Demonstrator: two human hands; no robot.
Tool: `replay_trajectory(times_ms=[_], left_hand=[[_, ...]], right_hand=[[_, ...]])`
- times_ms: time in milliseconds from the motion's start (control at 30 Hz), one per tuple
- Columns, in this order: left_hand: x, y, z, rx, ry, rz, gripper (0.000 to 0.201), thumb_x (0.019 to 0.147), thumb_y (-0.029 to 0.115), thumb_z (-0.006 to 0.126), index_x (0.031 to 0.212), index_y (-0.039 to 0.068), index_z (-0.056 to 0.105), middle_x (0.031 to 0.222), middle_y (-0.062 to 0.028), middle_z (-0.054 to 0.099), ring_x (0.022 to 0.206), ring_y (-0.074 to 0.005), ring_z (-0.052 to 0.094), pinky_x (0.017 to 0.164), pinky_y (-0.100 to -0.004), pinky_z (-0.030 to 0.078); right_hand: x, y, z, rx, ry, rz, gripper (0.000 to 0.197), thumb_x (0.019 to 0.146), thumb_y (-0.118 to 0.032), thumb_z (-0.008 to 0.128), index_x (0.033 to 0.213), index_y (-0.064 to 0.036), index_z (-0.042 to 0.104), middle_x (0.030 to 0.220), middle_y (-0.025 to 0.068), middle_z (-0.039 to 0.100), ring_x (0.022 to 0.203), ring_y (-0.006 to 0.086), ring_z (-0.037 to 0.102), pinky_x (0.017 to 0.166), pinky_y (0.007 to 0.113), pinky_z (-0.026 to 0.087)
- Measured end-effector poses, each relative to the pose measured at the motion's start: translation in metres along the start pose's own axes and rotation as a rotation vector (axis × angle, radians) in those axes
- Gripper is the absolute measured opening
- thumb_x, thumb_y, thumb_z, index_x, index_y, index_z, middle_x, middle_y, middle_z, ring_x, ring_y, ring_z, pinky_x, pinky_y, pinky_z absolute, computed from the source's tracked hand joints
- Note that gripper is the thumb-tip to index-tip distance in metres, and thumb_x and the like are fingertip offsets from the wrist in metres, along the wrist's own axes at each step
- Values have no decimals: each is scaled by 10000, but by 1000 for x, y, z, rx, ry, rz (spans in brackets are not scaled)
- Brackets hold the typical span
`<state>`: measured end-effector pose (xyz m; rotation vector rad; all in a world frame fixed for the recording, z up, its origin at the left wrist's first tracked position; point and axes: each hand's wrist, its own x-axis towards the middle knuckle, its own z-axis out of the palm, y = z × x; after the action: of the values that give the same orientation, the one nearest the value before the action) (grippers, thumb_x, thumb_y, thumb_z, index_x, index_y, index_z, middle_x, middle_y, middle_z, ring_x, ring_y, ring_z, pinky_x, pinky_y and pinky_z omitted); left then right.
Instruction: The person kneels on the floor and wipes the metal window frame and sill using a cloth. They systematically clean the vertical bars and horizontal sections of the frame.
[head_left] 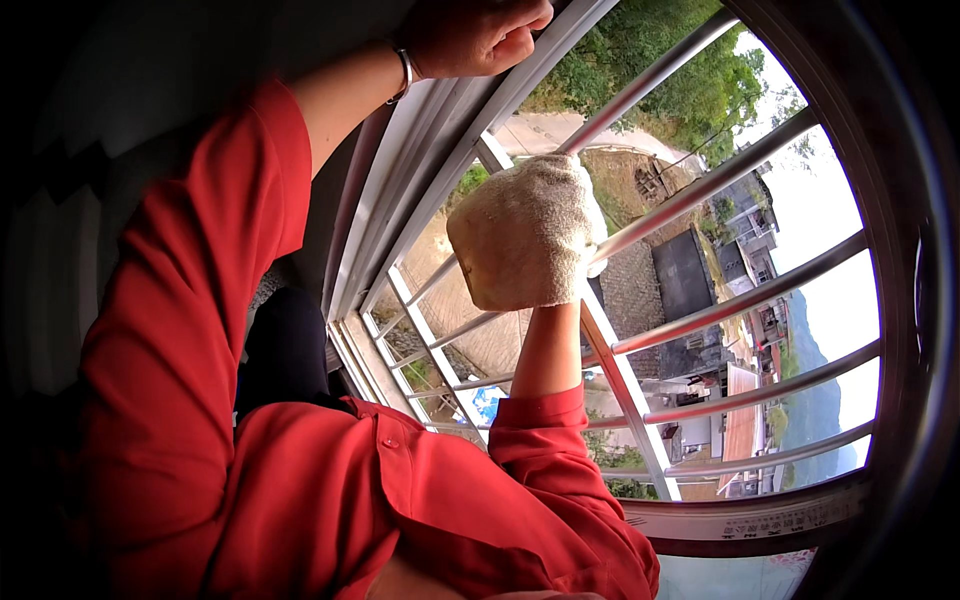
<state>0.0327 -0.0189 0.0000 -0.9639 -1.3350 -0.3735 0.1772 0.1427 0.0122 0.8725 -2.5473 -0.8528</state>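
Note:
At the top, my left hand (478, 38), with a metal bangle (403, 75) at its wrist, is closed against the edge of the window frame (545, 50). Its fingers are curled, and part of the grip is out of the picture. A cream terry cleaning mitt (530, 232) with a grey-brown soiled side covers my right hand (545, 225). Bent over, the mitt wraps round one of the metal window bars (665, 215); the fingers inside are hidden. From the red sleeve below, my bare right forearm (550, 345) reaches up to it.
More metal bars and a crossbar (625, 385) form a guard across the opening. White sliding window tracks (390, 180) run along the left side. Beyond the bars, far below, are a paved yard (515, 345), houses, trees and hills. A blue-and-white thing (487, 402) shows past the lower bars.

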Motion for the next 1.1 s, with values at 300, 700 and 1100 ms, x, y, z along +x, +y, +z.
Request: replay_trajectory(times_ms=[300, 700, 1100], left_hand=[[-6, -5, 8, -8, -43, -3, 209, 674, -2, 566, 823, 107, 467, 574, -35, 459, 505, -228, 490, 471, -336, 383], [-13, 1, 6, -75, -42, 10, 204, 693, -45, 573, 841, 77, 506, 585, -37, 450, 503, -184, 468, 481, -296, 376], [-10, -3, 4, -50, -84, -23, 175, 710, -41, 552, 839, 62, 495, 618, -66, 497, 535, -234, 510, 502, -317, 411]], right_hand=[[19, 49, 40, 218, 856, 458, 166, 718, -107, 586, 865, -29, 588, 820, 106, 612, 774, 243, 593, 699, 316, 479], [64, 109, 77, 351, 1023, 383, 313, 578, -152, 640, 870, -47, 597, 853, 137, 590, 826, 311, 564, 787, 385, 426], [28, -6, 106, 171, 412, 459, 262, 525, -126, 645, 768, -41, 594, 738, 93, 563, 732, 275, 543, 668, 378, 415]])
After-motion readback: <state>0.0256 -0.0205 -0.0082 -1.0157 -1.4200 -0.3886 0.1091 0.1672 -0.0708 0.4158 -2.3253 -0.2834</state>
